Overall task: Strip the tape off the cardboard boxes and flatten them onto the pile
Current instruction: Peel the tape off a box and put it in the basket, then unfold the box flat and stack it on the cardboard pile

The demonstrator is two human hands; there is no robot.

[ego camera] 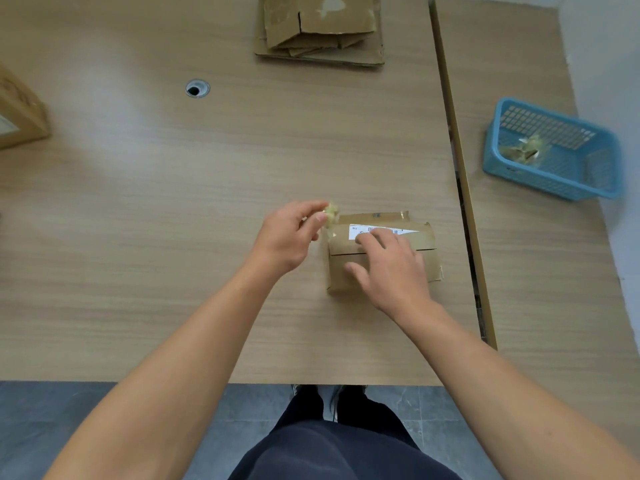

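A small brown cardboard box (420, 237) with a white label lies on the wooden table right of centre. My right hand (391, 268) rests flat on top of it, fingers spread over the label. My left hand (289, 237) is just left of the box and pinches a crumpled wad of yellowish tape (331, 213) at the box's upper left corner. A strip of tape still joins the wad to the box. A pile of flattened cardboard (320, 29) lies at the far edge of the table.
A blue plastic basket (554, 150) holding crumpled tape scraps sits on the adjoining table at right. Another cardboard box (20, 112) stands at the left edge. A round cable hole (197, 89) is in the tabletop. A gap (462, 202) separates the two tables.
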